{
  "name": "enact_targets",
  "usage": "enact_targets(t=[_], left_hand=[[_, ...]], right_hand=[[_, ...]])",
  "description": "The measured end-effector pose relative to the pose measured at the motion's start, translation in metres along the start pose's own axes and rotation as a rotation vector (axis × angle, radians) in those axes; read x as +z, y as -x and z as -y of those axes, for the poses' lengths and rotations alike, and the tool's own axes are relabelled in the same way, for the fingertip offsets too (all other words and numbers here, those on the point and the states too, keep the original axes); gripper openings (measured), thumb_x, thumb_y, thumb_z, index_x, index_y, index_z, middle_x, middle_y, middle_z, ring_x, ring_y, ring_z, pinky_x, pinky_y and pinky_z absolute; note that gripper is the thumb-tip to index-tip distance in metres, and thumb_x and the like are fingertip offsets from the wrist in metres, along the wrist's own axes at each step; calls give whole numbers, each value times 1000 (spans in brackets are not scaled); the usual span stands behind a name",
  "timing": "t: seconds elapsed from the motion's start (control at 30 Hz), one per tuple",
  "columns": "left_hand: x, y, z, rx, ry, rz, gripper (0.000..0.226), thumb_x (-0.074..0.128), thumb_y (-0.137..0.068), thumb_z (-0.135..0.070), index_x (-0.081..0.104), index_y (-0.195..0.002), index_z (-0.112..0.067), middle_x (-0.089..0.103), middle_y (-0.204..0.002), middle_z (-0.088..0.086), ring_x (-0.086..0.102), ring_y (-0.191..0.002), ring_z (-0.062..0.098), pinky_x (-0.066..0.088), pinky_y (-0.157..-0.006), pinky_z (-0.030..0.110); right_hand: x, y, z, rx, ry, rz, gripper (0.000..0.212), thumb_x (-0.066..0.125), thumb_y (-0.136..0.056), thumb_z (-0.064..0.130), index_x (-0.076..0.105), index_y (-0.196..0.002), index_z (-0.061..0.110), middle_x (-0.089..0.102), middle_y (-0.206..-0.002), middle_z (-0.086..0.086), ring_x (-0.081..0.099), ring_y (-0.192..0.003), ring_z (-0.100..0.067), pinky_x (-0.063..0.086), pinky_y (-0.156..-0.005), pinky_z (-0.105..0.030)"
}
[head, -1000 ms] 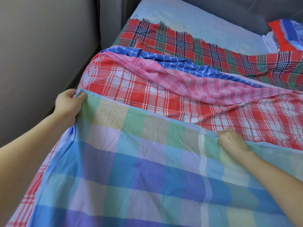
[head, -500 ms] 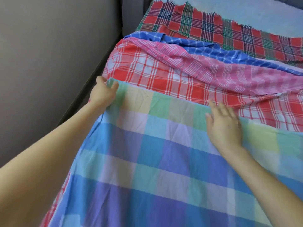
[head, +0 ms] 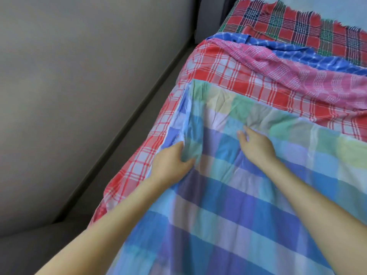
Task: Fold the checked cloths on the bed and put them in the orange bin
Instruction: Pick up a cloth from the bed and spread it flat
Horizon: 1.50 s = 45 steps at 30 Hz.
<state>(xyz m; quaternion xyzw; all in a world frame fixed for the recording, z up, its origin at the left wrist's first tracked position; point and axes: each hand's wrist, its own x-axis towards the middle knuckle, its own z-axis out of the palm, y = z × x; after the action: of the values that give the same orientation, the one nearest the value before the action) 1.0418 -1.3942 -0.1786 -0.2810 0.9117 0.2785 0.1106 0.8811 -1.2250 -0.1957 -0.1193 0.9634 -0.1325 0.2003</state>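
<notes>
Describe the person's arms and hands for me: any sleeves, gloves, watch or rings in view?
The left forearm and right forearm are bare to the wrists; no sleeve edge shows in the frame. The left hand and right hand wear no gloves, and no watch, bracelet or ring shows. The nails that show look short and plain.

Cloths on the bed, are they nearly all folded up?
Not yet. No finished fold shows. The left hand grips the pastel cloth; the right hand rests on it. The red cloth, pink cloth, blue cloth and tartan cloth lie loose behind. No bin in view.
</notes>
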Motion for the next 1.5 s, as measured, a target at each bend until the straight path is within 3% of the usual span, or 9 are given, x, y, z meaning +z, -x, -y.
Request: enact_targets(t=[0.23, 0.4, 0.53, 0.67, 0.87, 1.0, 1.17, 1.27, 1.5], left_hand=[[66, 101, -2, 336, 26, 187, 37, 37, -84, -15, 60, -113, -13, 60, -102, 8, 58, -97, 32, 47, -74, 41], [56, 90, 32, -8, 167, -413, 17, 52, -75, -8, 66, -85, -9, 61, -80, 12, 60, -71, 35, 50, -55, 40], [51, 72, 56, -294, 134, -184, 20, 50, -90, -20, 55, -105, -8, 58, -103, 10, 56, -91, 30, 47, -72, 37], [56, 65, 64, -320, 376, -122, 16, 56, -86, -24, 50, -77, -12, 52, -71, 1, 50, -73, 27, 29, -54, 30], [39, 82, 98, -303, 491, -502, 33, 56, -89, -15, 41, -60, -16, 47, -59, -1, 44, -59, 20, 24, -51, 34], [42, 74, 111, -361, 487, -384, 21, 55, -91, -15, 56, -71, -8, 58, -68, 1, 48, -62, 15, 34, -55, 30], [28, 43, 112, -369, 473, -282, 13, 53, -84, -13, 57, -72, -16, 62, -69, 0, 56, -66, 20, 47, -59, 34], [12, 20, 99, -308, 441, -356, 16, 48, -90, -16, 59, -82, -9, 63, -80, 5, 53, -73, 25, 38, -62, 32], [17, -50, 52, 136, 180, -533, 28, 37, -80, -14, 59, -66, -6, 58, -67, 13, 52, -62, 34, 46, -57, 42]], right_hand=[[33, 97, 88, 71, -58, 47, 38, 60, -87, 28, 53, -114, 3, 60, -118, -20, 55, -112, -36, 44, -85, -37], [42, 87, 68, 145, -106, -119, 25, 50, -84, -1, 66, -103, 0, 65, -109, -21, 57, -106, -37, 43, -83, -35], [48, 97, 76, -2, -48, -98, 37, 54, -92, 31, 51, -121, 7, 60, -119, -14, 55, -112, -33, 41, -83, -35], [78, 105, 87, -37, 262, 45, 56, 54, -90, 32, 28, -135, 10, 48, -129, -15, 53, -115, -33, 44, -87, -37], [74, 94, 78, 120, -255, -231, 12, 50, -88, 2, 58, -97, -1, 64, -98, -20, 57, -96, -37, 33, -70, -33], [64, 87, 101, 18, -599, -398, 40, 54, -86, 5, 34, -52, 13, 37, -50, -6, 43, -50, -18, 37, -49, -29], [68, 71, 156, -48, -1063, 133, 20, 44, -97, 4, 49, -78, 7, 50, -58, -12, 53, -39, -12, 48, -40, -24], [78, 50, 158, 9, -841, 326, 12, 42, -97, 4, 53, -96, 10, 52, -65, -14, 49, -44, -15, 42, -41, -21], [41, -16, 127, -58, -132, -269, 27, 45, -93, 14, 66, -109, 14, 66, -112, -14, 59, -105, -33, 44, -82, -32]])
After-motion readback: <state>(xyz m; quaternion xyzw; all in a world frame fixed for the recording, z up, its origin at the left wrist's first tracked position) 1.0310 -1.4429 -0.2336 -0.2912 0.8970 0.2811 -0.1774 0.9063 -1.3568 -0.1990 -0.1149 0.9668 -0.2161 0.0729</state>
